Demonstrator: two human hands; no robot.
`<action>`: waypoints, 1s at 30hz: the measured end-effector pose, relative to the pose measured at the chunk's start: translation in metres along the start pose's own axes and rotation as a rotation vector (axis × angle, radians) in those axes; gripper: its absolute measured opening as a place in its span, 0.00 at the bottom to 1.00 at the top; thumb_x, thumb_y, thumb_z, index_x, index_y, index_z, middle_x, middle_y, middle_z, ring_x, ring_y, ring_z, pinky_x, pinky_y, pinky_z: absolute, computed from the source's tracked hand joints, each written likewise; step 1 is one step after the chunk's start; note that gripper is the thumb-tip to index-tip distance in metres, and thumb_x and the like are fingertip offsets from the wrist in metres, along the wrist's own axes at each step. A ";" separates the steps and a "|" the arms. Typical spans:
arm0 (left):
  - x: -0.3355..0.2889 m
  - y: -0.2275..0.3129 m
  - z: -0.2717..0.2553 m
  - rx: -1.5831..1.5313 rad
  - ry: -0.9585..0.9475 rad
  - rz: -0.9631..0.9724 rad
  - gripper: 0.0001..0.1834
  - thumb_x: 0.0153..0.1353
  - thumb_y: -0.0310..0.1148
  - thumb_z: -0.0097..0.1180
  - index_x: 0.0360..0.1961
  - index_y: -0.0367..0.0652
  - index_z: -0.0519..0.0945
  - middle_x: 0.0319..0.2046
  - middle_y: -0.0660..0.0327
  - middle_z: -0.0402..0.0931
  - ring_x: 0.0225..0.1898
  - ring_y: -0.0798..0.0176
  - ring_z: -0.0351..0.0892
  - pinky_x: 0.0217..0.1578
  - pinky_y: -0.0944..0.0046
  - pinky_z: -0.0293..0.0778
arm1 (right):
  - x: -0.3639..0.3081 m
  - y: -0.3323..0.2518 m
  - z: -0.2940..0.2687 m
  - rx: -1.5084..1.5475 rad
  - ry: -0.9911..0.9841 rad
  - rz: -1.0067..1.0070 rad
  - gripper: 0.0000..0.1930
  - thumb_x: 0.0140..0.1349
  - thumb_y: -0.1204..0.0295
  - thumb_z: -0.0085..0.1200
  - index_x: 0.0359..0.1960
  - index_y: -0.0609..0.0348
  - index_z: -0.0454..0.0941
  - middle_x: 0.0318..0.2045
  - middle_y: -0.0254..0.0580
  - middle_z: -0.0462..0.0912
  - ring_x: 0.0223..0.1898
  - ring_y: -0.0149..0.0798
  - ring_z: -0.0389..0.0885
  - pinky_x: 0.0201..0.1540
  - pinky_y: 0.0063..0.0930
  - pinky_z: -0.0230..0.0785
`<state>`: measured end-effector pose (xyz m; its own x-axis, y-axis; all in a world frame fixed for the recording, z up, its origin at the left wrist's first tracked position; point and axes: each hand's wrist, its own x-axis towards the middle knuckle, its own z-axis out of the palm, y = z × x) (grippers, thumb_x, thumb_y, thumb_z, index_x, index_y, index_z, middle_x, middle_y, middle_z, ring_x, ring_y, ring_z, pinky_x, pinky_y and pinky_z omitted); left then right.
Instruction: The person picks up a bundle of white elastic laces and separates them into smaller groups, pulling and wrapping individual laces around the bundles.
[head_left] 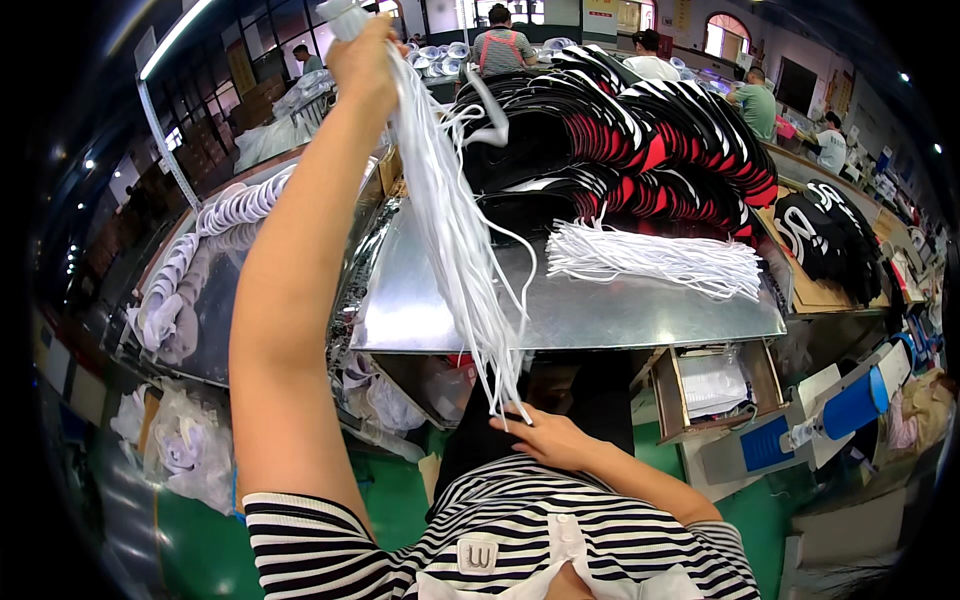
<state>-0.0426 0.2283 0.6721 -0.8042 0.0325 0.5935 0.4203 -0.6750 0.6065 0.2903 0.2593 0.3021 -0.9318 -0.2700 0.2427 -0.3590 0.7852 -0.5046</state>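
High at the upper left, my left hand (365, 65) is closed around the top of a long bundle of white shoelaces (440, 190). The laces hang down at a slant across the metal table's front edge, a few strands looping loose on the right side. Low in front of my body, my right hand (548, 437) has its fingers stretched out at the hanging lace ends; no firm grip shows there. A second bundle of white laces (655, 260) lies on the metal tabletop (590, 318), right of the hanging ones.
Stacked black, red and white shoe uppers (640, 130) cover the table's far side. White curved pieces (175, 285) line a left table. An open drawer (725, 385) sits below right, near a blue roller (855, 397). Several people work farther back.
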 end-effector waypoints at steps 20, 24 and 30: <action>-0.014 0.019 0.087 0.203 -0.298 0.045 0.06 0.52 0.30 0.57 0.25 0.38 0.77 0.21 0.59 0.74 0.20 0.64 0.72 0.22 0.63 0.65 | 0.134 0.010 -0.138 -0.334 0.540 -0.068 0.27 0.56 0.55 0.57 0.55 0.53 0.71 0.58 0.54 0.67 0.58 0.61 0.64 0.56 0.50 0.61; -0.006 0.032 0.095 0.299 -0.266 0.176 0.11 0.53 0.30 0.63 0.29 0.37 0.73 0.21 0.60 0.74 0.17 0.66 0.73 0.19 0.66 0.70 | 0.124 0.048 -0.064 -0.356 0.180 0.144 0.33 0.53 0.46 0.57 0.58 0.50 0.70 0.61 0.52 0.64 0.59 0.69 0.59 0.47 0.54 0.70; 0.008 0.020 0.079 0.242 -0.151 0.168 0.11 0.52 0.30 0.63 0.30 0.37 0.73 0.20 0.59 0.74 0.16 0.66 0.73 0.19 0.66 0.70 | 0.041 0.046 -0.004 -0.348 0.138 -0.063 0.33 0.47 0.68 0.65 0.58 0.50 0.69 0.55 0.40 0.71 0.60 0.63 0.59 0.51 0.52 0.68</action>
<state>-0.0074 0.2728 0.7308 -0.6516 0.0569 0.7564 0.6439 -0.4856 0.5913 0.2359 0.2866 0.2916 -0.8838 -0.2649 0.3856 -0.3534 0.9181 -0.1793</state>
